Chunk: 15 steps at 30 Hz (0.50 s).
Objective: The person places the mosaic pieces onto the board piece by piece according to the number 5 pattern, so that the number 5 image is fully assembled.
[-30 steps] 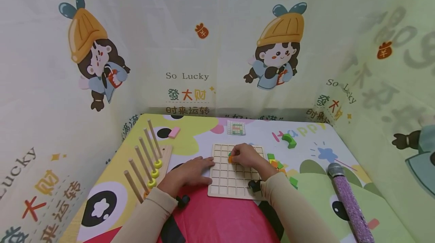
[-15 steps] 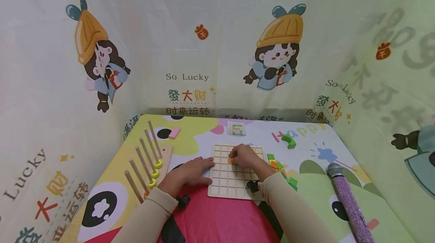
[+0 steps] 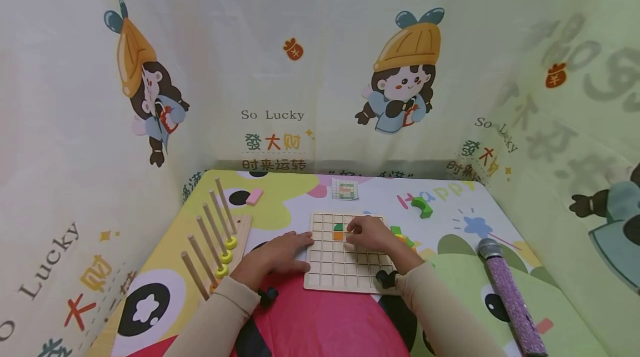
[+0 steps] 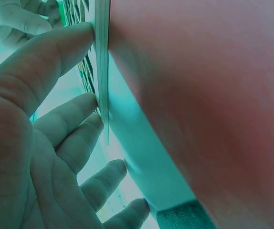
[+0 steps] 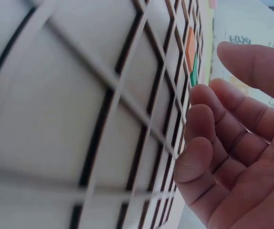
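Note:
A wooden grid board (image 3: 325,276) lies flat at the middle of the table. In its cells are an orange square tile (image 3: 338,236) and, just behind it, a green tile (image 3: 339,227) with a rounded corner. My right hand (image 3: 372,234) hovers over the board, right of these tiles. Its thumb stands apart from its loosely bent fingers (image 5: 201,157), and nothing is between them in the right wrist view. At the board's left edge rests my left hand (image 3: 280,253). Its thumb and fingertips touch the board's side (image 4: 101,71) in the left wrist view.
Several green, yellow and orange blocks (image 3: 396,230) lie right of the board, partly hidden by my right arm. Around stand a pegged rack (image 3: 243,229), a patterned card (image 3: 345,189), a green arch block (image 3: 423,207), a pink block (image 3: 254,196) and a glittery microphone (image 3: 510,296).
My right hand has let go of the orange tile and moved right, so the orange and green tiles now show fully. The left hand stays at the board's edge.

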Each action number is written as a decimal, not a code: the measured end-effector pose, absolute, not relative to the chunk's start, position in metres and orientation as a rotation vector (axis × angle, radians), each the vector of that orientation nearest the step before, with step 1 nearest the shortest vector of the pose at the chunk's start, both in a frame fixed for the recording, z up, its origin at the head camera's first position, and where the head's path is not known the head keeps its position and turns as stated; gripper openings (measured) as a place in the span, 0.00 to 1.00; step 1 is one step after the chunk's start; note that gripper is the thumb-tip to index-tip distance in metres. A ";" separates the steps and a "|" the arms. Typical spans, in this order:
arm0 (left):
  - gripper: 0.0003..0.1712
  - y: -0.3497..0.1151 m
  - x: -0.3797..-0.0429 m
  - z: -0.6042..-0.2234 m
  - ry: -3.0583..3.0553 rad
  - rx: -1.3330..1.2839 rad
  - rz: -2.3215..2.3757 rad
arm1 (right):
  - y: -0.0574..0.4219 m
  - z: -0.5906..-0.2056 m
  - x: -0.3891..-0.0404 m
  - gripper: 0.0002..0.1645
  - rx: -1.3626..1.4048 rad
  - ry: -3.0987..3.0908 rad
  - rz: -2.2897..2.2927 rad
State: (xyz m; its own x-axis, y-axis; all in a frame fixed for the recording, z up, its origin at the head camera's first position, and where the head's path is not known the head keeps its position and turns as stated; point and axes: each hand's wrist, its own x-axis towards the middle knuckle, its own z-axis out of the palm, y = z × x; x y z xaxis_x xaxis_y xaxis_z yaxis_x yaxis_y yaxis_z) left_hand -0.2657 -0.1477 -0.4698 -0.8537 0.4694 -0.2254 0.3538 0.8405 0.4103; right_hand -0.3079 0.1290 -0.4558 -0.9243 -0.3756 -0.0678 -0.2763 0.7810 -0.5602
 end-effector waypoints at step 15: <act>0.42 -0.148 -0.265 -0.468 2.699 0.596 0.508 | 0.198 -0.459 -0.304 0.14 -0.395 2.839 -0.900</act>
State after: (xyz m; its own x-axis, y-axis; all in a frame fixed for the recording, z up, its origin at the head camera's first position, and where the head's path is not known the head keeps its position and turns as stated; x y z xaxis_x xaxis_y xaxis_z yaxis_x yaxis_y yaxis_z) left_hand -0.2654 -0.1476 -0.4677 -0.8582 0.4552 -0.2373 0.3377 0.8488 0.4068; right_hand -0.3043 0.1979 -0.4592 -0.9561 -0.2884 -0.0511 -0.2063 0.7868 -0.5817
